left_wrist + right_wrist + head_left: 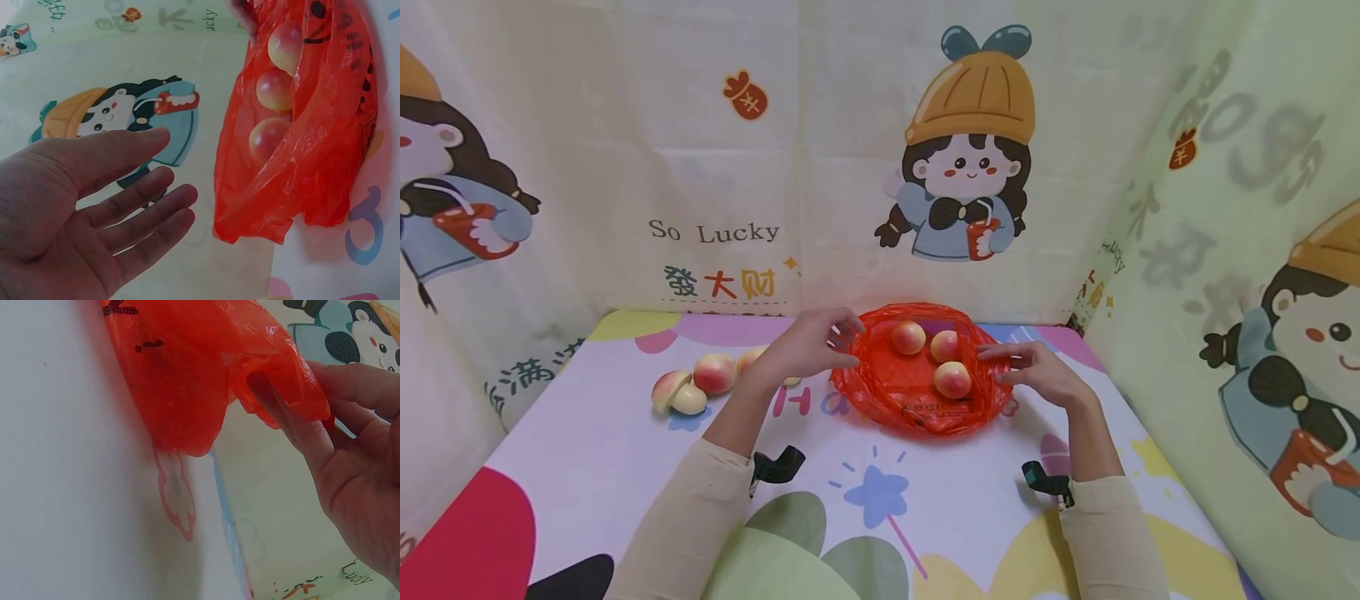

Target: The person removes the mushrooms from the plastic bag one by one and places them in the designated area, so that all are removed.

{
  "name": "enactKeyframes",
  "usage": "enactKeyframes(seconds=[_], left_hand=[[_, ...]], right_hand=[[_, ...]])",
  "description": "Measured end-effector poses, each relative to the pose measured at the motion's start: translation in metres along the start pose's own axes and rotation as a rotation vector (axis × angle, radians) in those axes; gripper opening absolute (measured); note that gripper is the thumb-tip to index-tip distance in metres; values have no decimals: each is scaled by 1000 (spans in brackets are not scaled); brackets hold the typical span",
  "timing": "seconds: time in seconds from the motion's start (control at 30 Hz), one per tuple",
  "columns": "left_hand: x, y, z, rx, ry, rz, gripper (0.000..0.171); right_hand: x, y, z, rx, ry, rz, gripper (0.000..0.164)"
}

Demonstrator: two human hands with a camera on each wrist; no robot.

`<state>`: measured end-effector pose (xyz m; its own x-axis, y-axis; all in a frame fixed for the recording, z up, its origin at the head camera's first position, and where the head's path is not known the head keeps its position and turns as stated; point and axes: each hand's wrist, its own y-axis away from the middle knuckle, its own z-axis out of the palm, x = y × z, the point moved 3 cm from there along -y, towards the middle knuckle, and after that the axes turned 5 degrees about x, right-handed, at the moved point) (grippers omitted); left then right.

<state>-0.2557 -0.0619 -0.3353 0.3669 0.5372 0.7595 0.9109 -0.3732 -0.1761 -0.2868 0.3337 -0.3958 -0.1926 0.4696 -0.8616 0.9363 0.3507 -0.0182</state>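
Note:
A red plastic bag (887, 408) lies on the table with its mouth spread wide. Three peaches, yellow and pink, sit inside; the nearest peach (952, 380) is at the front right. My left hand (808, 343) hovers at the bag's left rim, and the left wrist view shows its fingers extended, apart from the plastic. On the opposite side, my right hand (1037, 371) reaches over the right rim with fairly straight fingers. In the right wrist view, a fold of the bag (294, 381) drapes over the fingers (312, 434), partly hiding them.
Left of the bag, partly behind my left forearm, are another peach (715, 373) and a pale, mushroom-like piece (687, 400). More round pieces are half hidden by that arm. The table (955, 483) has a printed cover, and printed curtains (842, 192) stand around its back and sides.

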Motion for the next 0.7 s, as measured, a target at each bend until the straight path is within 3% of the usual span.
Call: enactKeyframes(seconds=[0.4,0.7], left_hand=[[0,-11,11,-26,2,17,38],[0,-14,14,-43,-4,-6,40]], right_hand=[[0,0,0,4,10,-6,39],[0,1,1,-5,1,-7,39]])
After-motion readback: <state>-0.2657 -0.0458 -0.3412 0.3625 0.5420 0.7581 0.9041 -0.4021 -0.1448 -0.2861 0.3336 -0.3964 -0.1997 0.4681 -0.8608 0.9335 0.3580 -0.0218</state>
